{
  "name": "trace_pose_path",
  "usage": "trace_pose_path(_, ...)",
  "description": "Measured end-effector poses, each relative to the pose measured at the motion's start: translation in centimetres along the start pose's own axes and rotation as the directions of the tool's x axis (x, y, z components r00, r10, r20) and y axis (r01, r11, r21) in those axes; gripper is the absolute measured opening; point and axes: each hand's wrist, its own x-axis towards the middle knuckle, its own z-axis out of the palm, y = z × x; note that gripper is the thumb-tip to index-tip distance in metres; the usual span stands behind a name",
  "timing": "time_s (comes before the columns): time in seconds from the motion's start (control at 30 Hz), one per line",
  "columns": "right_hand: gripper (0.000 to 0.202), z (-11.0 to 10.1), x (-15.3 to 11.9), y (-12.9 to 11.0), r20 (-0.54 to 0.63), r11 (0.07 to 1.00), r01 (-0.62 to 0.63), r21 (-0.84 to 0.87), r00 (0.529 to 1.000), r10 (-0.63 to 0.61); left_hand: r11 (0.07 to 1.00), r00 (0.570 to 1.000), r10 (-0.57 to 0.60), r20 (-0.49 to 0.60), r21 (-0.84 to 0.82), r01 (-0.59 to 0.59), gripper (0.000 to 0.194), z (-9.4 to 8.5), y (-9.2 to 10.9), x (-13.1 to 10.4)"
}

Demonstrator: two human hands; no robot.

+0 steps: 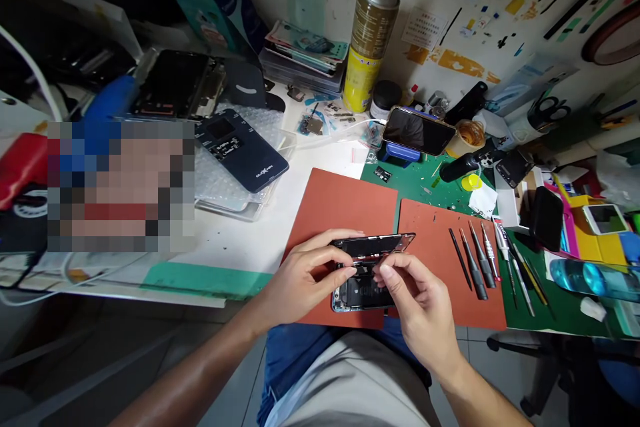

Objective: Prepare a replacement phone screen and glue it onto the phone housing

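Observation:
An opened smartphone (367,293) lies at the front edge of the orange-red mats, its dark battery and inner parts showing. Its screen panel (367,246) is raised at an angle along the far side. My left hand (300,277) grips the panel between thumb and fingers at the left. Over the phone's upper right, my right hand (423,297) has thumb and fingertips pinched together close to the inner parts. Whatever may be between those fingertips is too small to make out. Several screwdrivers (475,260) and tweezers (520,273) lie to the right.
Orange-red mats (345,200) cover the front of the bench. Behind them a phone (419,130) leans on a blue stand, near a tall spray can (370,33). A dark blue device (243,150) rests on bubble wrap at left. Blue bottles (595,278) lie at far right.

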Motion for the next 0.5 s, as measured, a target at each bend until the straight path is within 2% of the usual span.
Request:
trace_pose_path(0.07,0.020,-0.19,0.03,-0.14,0.013,0.972,-0.162,0.168,0.987,0.163,1.000,1.000,-0.014,0.007,-0.004,0.014,0.011,-0.02,-0.03,0.02)
trace_pose_path(0.13,0.024,-0.26,0.07,-0.14,0.030,0.937,-0.224,0.268,0.974,0.225,1.000,1.000,-0.029,0.013,-0.006,0.029,0.011,-0.02,-0.09,0.00)
trace_pose_path(0.3,0.024,-0.34,-0.02,0.30,-0.019,0.924,-0.194,0.329,0.977,0.212,0.999,0.999,-0.037,0.020,-0.006,0.037,0.012,-0.03,-0.12,0.06)
trace_pose_path(0.4,0.023,-0.42,-0.29,0.46,-0.077,0.941,-0.176,0.289,0.976,0.206,0.999,0.999,-0.035,0.022,0.003,0.035,0.012,-0.09,0.02,0.19)
trace_pose_path(0.5,0.021,-0.50,-0.57,0.43,-0.075,0.956,-0.171,0.240,0.978,0.194,1.000,0.999,-0.026,0.029,0.008,0.026,0.012,-0.11,0.11,0.22)
